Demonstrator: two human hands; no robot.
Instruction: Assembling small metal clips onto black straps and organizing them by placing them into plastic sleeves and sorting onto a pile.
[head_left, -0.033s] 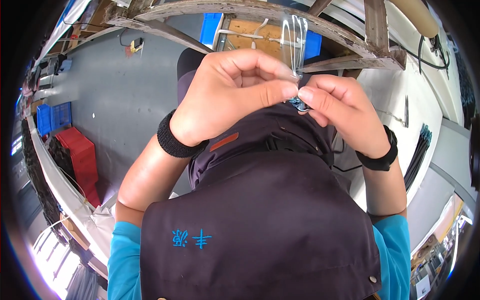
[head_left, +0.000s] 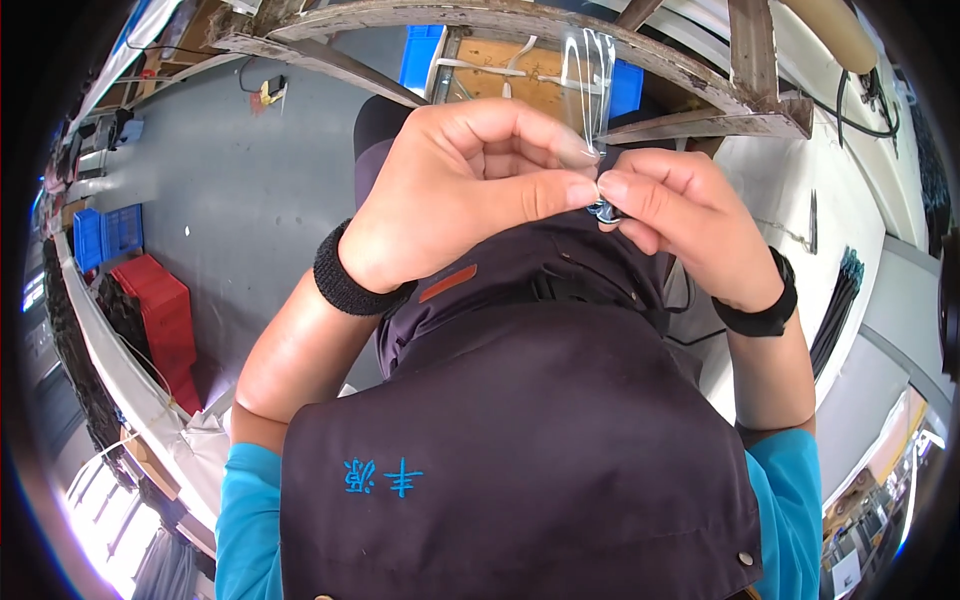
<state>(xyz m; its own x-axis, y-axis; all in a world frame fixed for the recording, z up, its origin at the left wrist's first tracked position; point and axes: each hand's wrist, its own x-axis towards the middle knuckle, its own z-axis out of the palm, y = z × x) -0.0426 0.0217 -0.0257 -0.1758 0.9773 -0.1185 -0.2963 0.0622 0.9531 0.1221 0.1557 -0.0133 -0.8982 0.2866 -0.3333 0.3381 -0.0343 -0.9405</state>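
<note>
We see a grey floor (head_left: 250,190) at upper left, red crates (head_left: 160,310) and blue crates (head_left: 105,235) at left, a wooden frame (head_left: 700,80) along the top.

There is one view, from a wide fisheye camera on the person's head, tipped steeply down along the chest. It sits very near: the dark apron (head_left: 520,450) fills the lower half, both hands come close beneath the lens, and the grey floor (head_left: 230,190) bends away at the rim.
</note>
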